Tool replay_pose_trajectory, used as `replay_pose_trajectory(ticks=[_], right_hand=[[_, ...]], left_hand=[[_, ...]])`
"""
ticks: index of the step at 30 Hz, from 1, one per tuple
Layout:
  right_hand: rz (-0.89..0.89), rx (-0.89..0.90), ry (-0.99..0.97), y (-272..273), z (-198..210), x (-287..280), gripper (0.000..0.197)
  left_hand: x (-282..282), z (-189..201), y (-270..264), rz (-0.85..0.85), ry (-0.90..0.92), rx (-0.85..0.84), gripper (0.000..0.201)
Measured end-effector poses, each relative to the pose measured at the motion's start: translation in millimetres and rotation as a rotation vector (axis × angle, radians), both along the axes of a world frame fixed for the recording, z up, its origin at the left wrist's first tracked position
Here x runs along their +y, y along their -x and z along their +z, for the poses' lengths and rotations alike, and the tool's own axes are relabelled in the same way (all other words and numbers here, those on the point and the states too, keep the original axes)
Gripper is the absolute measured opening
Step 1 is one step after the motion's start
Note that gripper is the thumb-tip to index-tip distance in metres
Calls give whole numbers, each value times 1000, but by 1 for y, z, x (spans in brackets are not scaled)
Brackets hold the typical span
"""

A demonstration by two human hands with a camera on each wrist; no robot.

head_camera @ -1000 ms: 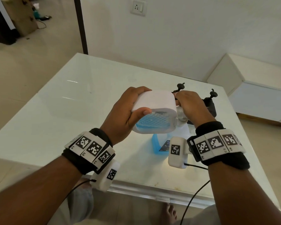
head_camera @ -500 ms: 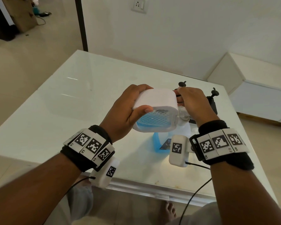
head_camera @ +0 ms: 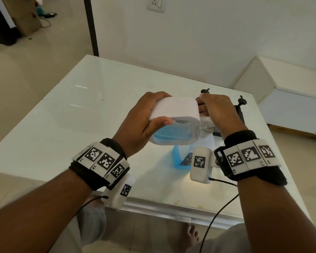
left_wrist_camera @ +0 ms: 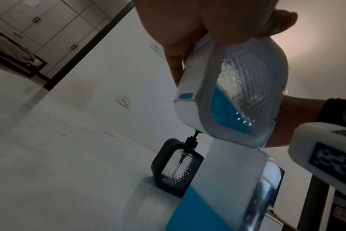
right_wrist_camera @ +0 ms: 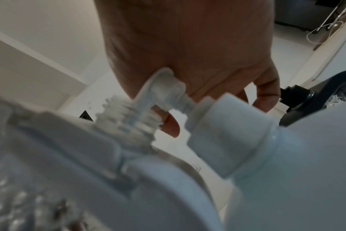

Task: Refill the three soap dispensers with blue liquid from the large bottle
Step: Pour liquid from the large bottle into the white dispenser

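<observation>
The bench [head_camera: 66, 114] is a glossy white slab that mirrors the light from the room, with faint smudges near its front edge. Behind it runs a plain white wall carrying a switch socket [head_camera: 155, 3], a dark door frame [head_camera: 91, 26] to the left, and pale floor tiles leading off toward a brown cardboard box [head_camera: 24, 17]. A low white cabinet [head_camera: 288, 99] stands to the right.

Over the bench, the left hand [head_camera: 137, 123] grips a white soap dispenser [head_camera: 175, 117] tipped on its side, fingers curled over the top and thumb across its textured clear window, where blue liquid pools at the low end. The right hand [head_camera: 217, 112] is closed round the white pump head [right_wrist_camera: 164, 87] at the dispenser's threaded neck [right_wrist_camera: 126, 118]; the pump is lifted clear of the neck, its tube still running down inside.

Directly beneath the held dispenser stands the large bottle [left_wrist_camera: 217, 192], capped in white, blue liquid filling its lower part. Two black dispensers [head_camera: 239, 110] stand on the bench behind the hands, one [left_wrist_camera: 178, 167] with an apparently empty clear window.
</observation>
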State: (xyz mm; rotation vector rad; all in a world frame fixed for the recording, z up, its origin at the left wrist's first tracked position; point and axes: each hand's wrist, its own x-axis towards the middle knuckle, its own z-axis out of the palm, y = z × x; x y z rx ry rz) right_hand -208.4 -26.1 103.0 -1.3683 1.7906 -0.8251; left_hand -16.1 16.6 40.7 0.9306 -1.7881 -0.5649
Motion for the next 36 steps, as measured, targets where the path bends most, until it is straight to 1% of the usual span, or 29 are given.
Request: replay_pose_trajectory(ticks=[5, 7, 8, 10, 12, 13, 15, 17, 18, 20, 22, 25, 28, 31, 32, 34, 36], right_hand=[[12, 34, -3, -2, 2, 2, 27], [26, 79, -3, -2, 0, 1, 34], [34, 125, 3, -1, -1, 0, 41], [64, 231, 23, -1, -3, 2, 50], [109, 305, 44, 0, -4, 4, 46], [114, 315, 47, -1, -4, 5, 42], [100, 296, 29, -1, -3, 4, 37], [67, 231, -14, 0, -3, 1, 31], [51, 210, -26, 1, -2, 0, 31], [20, 196, -21, 3, -1, -1, 40], [4, 202, 0, 4, 1, 1, 44], [18, 204, 12, 5, 1, 1, 43], [25, 195, 14, 4, 1, 3, 42], [39, 213, -6, 0, 1, 2, 46], [55, 220, -15, -1, 2, 2, 43], [99, 256, -25, -2, 1, 2, 30], [122, 289, -12, -2, 1, 5, 28]], left_hand=[[0, 0, 0, 4, -1, 0, 77], [0, -1, 0, 6, 6, -7, 70], [0, -1, 0, 8, 10, -11, 66], [0, -2, 0, 5, 17, -11, 65], [0, -2, 0, 9, 21, -9, 71], [0, -2, 0, 9, 21, -9, 73], [0, -2, 0, 7, 20, -8, 72], [1, -2, 0, 4, 21, -10, 70], [1, -2, 0, 6, 23, -12, 72], [1, -2, 1, 9, 17, -13, 76], [1, -2, 1, 6, 11, -15, 75], [1, -2, 1, 3, 15, -15, 67], [1, -2, 2, 14, 26, -7, 75], [0, -1, 2, 24, 39, -8, 78], [0, -1, 1, 26, 42, -9, 79], [1, 1, 1, 31, 48, -15, 78], [1, 1, 2, 34, 46, -19, 77]])
